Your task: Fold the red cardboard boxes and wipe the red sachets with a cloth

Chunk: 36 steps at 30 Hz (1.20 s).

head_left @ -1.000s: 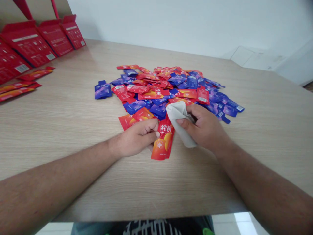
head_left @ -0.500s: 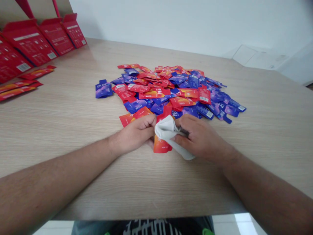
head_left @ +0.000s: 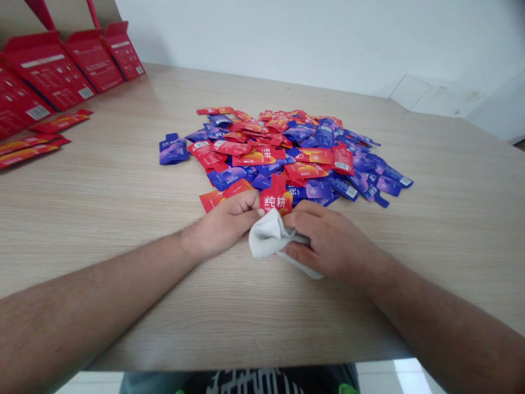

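My left hand [head_left: 223, 224] pinches the left edge of a red-orange sachet [head_left: 276, 201] lying on the wooden table [head_left: 102, 191], fingers closed on it. My right hand [head_left: 328, 241] is closed around a bunched white cloth [head_left: 268, 238] that covers the sachet's lower half; only the top with white characters shows. Just beyond both hands lies a pile of red and blue sachets [head_left: 295, 153].
Open red cartons [head_left: 61, 71] stand in a row at the far left, with a few flat red sachets [head_left: 33, 145] laid in front of them. A lone blue sachet [head_left: 173, 150] lies left of the pile. The table's near edge runs just below my forearms.
My right hand has dragged the white cloth down along the sachet toward me, from its top to its lower half. My left hand has kept its hold on the sachet's edge.
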Tool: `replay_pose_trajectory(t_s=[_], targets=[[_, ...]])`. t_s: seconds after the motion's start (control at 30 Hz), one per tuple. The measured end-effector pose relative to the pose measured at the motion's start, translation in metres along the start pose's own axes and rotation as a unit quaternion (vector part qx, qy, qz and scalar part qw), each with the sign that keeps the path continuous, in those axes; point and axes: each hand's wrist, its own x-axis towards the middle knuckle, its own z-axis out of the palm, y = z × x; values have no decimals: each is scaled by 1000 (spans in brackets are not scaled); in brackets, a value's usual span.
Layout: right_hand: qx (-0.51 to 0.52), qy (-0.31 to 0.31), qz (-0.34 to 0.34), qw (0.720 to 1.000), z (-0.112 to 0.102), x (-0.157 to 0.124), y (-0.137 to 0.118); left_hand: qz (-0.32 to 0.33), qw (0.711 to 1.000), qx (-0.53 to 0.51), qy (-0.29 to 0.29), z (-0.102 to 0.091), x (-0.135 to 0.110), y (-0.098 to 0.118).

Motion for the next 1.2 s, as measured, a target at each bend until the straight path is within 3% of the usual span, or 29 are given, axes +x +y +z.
replay_pose_trajectory(t_s=[0.07,0.23,0.37,0.53,0.67,0.8,0.97,1.13,1.2], targets=[[8,-16,-12,1000,0,1,3,4,1000,12,-8,-1,0,-1],[-9,106,57,993,-6,2,16,-11,997,27,-76,-5,2,0],[22,70,41,996,-9,3,19,8,988,95,-121,-5,1,6],[11,133,110,985,-10,4,23,8,989,95,-115,-3,-1,7],[27,87,60,994,-8,4,23,14,986,99,-131,-3,0,6],[20,118,82,989,-5,4,21,10,992,86,-93,-3,1,8],[32,1,9,999,-4,3,12,7,998,25,-58,-2,1,4],[10,47,31,998,-3,2,5,-31,998,-50,-20,0,1,-1],[15,10,13,1000,-2,2,2,-24,998,-55,-10,1,0,-1]])
